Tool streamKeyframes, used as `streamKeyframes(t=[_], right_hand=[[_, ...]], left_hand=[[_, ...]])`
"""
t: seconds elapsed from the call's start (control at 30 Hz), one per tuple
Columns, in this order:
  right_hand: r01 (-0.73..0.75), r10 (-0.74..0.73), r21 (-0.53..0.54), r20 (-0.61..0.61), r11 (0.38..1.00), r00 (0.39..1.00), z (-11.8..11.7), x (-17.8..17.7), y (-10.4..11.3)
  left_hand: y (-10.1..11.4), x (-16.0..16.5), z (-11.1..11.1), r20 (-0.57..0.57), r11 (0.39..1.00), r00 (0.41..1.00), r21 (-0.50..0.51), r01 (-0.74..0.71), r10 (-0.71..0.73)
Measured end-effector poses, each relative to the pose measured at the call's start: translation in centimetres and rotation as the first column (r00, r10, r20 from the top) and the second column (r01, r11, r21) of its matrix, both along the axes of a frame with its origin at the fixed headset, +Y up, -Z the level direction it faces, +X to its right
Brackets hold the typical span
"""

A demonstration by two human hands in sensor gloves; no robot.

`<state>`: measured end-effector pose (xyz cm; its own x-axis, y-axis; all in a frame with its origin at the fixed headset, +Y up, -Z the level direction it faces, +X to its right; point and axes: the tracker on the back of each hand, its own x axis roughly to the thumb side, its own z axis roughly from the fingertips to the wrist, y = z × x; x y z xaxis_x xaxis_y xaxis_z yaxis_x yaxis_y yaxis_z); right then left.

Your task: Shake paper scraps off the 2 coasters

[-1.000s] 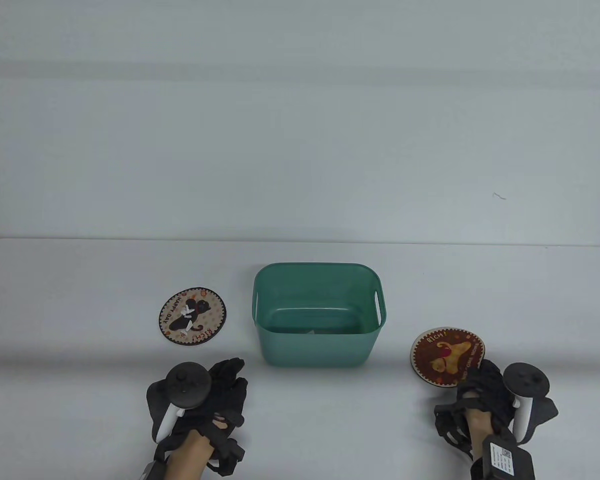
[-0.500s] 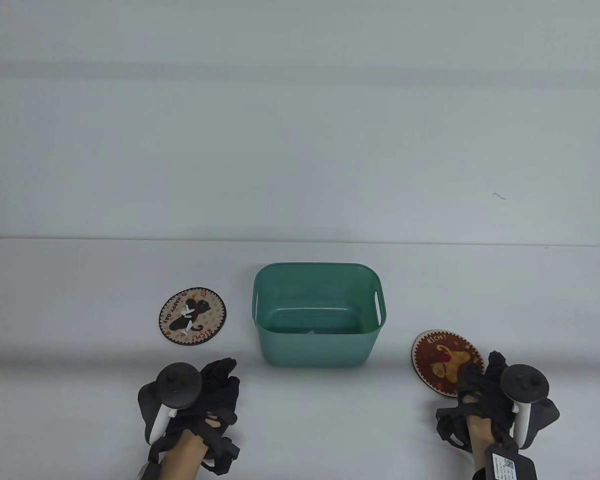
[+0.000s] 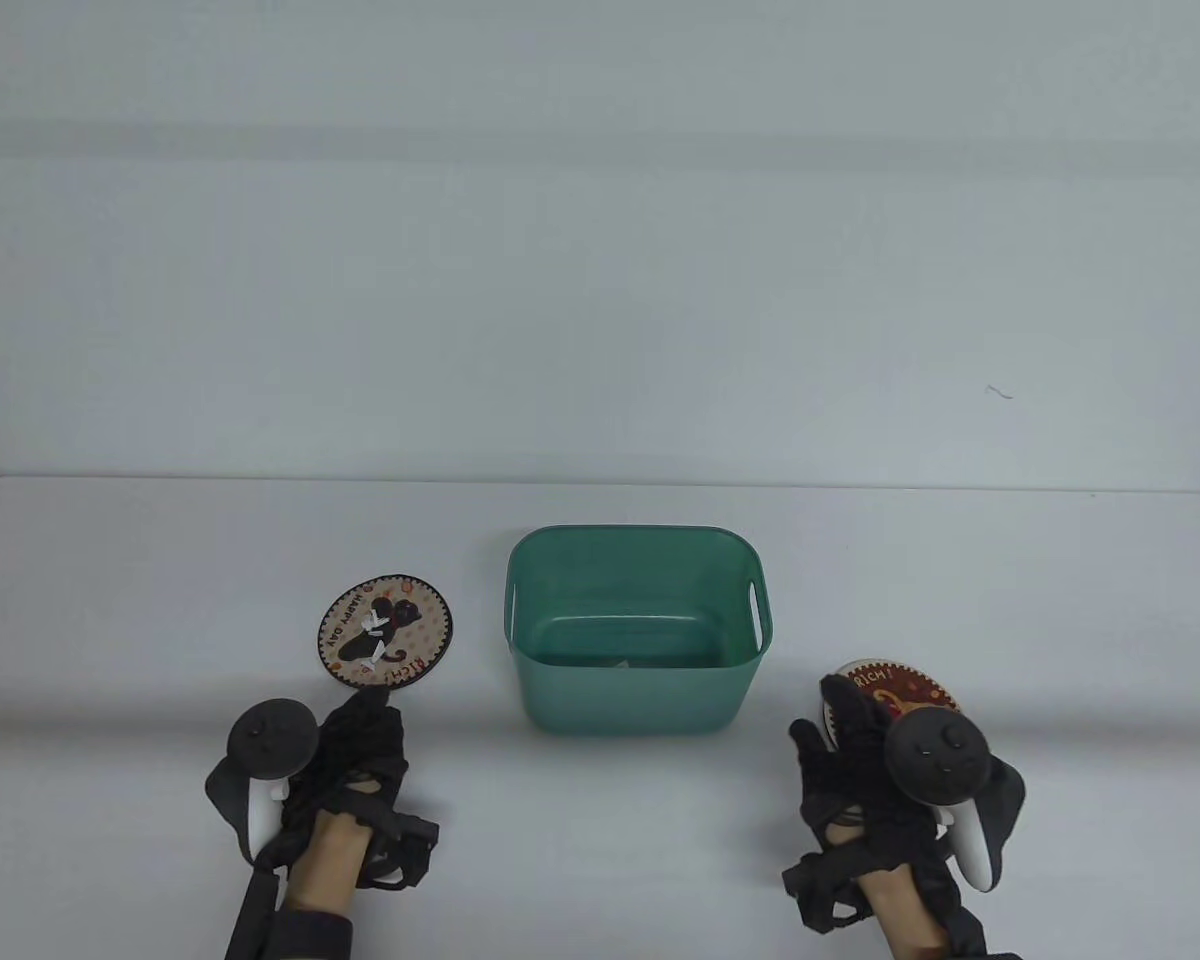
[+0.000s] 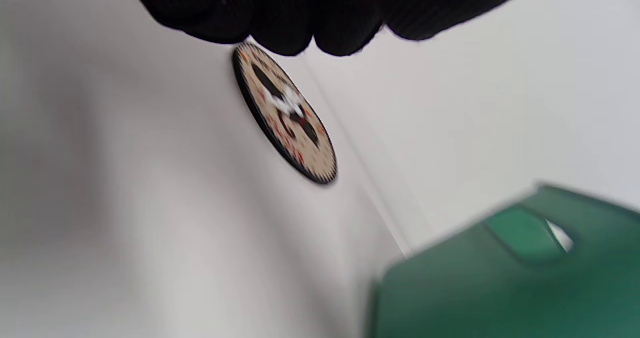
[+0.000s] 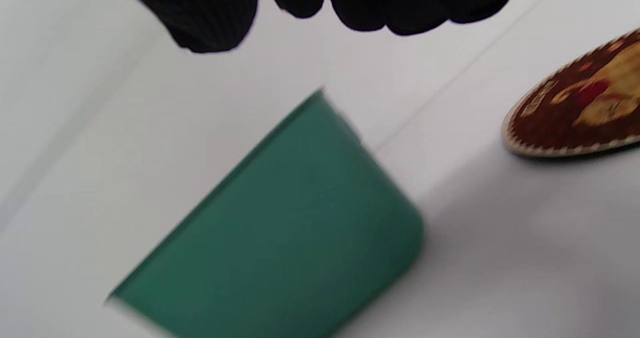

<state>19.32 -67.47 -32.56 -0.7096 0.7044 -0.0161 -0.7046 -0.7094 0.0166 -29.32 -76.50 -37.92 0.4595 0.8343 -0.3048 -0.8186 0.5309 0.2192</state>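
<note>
The left coaster (image 3: 385, 632) is beige with a black cat and lies flat left of the bin, with white paper scraps (image 3: 373, 625) on it. My left hand (image 3: 370, 712) reaches its near edge; in the left wrist view the fingertips (image 4: 295, 38) touch the left coaster's (image 4: 285, 118) rim, and a pinch cannot be made out. The right coaster (image 3: 900, 685) is dark red with a yellow cat and bare of scraps. My right hand (image 3: 840, 720) hovers over its near left part with fingers spread. In the right wrist view the right coaster (image 5: 580, 113) lies apart from the fingers (image 5: 380, 8).
A green plastic bin (image 3: 640, 695) with side handles stands between the coasters; a small white scrap (image 3: 620, 662) lies on its floor. The bin (image 5: 280, 238) is close beside my right hand. The white table ends at a far edge (image 3: 600, 483) behind the bin.
My left hand moved left and forward to the left coaster's near edge. My right hand let go of the right coaster and slid left, now covering its near part.
</note>
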Motion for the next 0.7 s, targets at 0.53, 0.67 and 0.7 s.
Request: streamKeyframes(t=[0.53, 0.67, 0.7], right_hand=[[-0.36, 0.369, 0.09, -0.123, 0.929, 0.921, 1.3, -5.5, -2.3], [-0.348, 0.356, 0.091, -0.095, 0.933, 0.93, 1.6, -5.5, -1.7], [-0.347, 0.355, 0.091, -0.091, 0.933, 0.93, 1.6, -5.5, -1.6]], left_hand=[[0.3, -5.5, -9.5, -0.049, 0.956, 0.977, -0.222, 0.19, -0.206], [-0.5, -4.8, -12.3, 0.017, 0.911, 0.964, -0.322, 0.256, -0.265], [-0.7, -4.7, -12.7, 0.02, 0.903, 0.962, -0.34, 0.264, -0.273]])
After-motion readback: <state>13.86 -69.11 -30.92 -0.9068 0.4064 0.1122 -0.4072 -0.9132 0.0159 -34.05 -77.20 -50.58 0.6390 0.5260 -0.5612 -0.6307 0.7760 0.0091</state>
